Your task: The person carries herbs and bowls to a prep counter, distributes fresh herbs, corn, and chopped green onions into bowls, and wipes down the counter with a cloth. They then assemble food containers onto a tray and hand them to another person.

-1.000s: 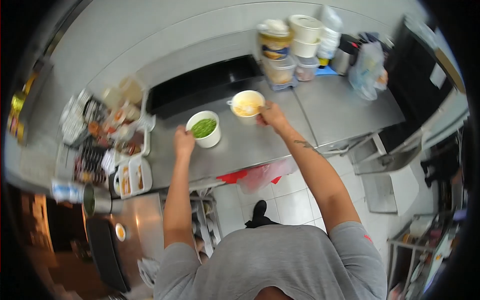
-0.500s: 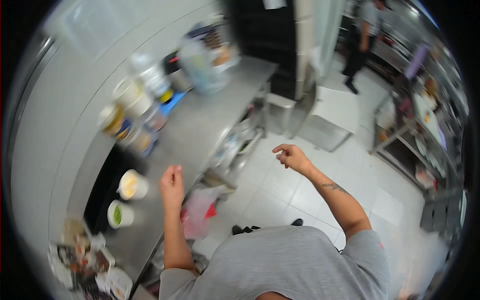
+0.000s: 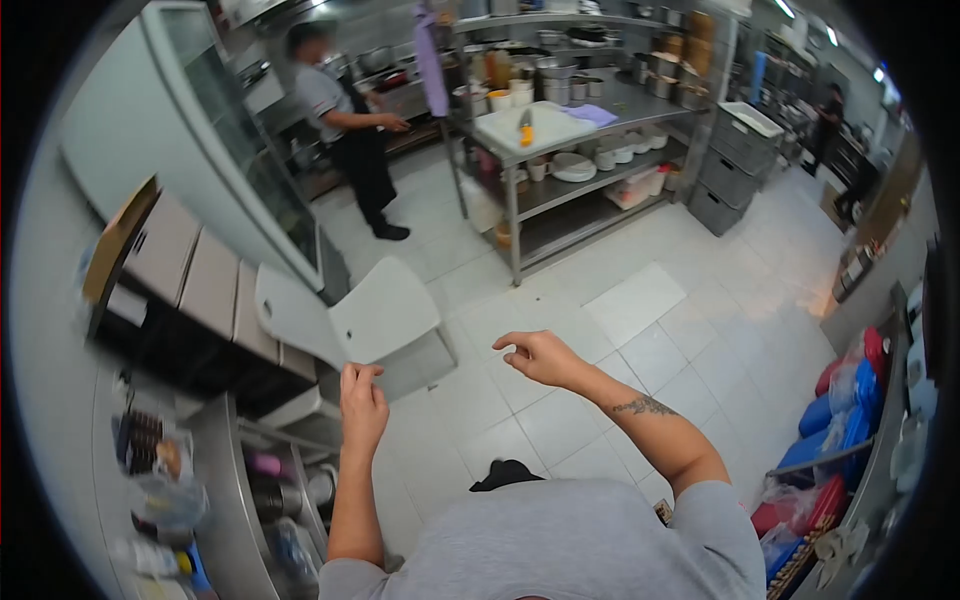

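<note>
My left hand (image 3: 362, 408) is raised in mid-air with loosely bent fingers and nothing visible in it. From my view it lies just below the front of a white chair (image 3: 385, 312). My right hand (image 3: 540, 357) hovers over the tiled floor (image 3: 560, 420), its index finger stretched forward and slightly apart from the other fingers. It holds nothing and touches nothing. A dark tattoo marks that forearm.
A steel shelf unit (image 3: 560, 205) ahead carries a white cutting board (image 3: 500, 127), a knife and containers. A person (image 3: 350, 130) stands left of it. Grey crates (image 3: 722, 180) are stacked at its right. Boxes (image 3: 205, 275) and a steel counter (image 3: 215, 450) line my left; bagged items (image 3: 835, 425) sit right.
My view has swung right, from the counter with tubs toward the shelf unit and open floor. Both hands remain raised without anything in them.
</note>
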`<action>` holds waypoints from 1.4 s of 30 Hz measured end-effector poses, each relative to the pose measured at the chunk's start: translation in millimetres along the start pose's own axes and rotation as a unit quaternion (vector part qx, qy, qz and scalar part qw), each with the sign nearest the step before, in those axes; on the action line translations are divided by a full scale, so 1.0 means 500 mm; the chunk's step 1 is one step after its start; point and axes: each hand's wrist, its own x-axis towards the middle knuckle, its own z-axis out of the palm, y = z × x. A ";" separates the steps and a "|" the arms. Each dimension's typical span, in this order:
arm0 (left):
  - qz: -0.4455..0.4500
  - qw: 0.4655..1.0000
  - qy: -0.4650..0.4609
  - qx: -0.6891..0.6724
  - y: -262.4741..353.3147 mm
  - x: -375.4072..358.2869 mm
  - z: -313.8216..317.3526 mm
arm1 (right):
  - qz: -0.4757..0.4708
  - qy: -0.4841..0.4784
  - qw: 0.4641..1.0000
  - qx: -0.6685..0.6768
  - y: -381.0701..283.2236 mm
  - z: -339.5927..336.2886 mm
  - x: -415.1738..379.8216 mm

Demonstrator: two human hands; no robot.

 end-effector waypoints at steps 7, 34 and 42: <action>0.152 0.982 -0.094 -0.054 0.055 0.333 0.242 | -0.106 0.187 0.976 -0.034 0.208 -0.158 0.117; 0.373 0.868 -0.285 -0.160 0.478 1.196 0.866 | 0.015 0.208 0.973 -0.103 0.590 -0.781 0.456; 0.336 0.883 -0.266 -0.191 0.660 1.362 0.986 | -0.065 0.235 0.956 -0.165 0.704 -1.016 0.467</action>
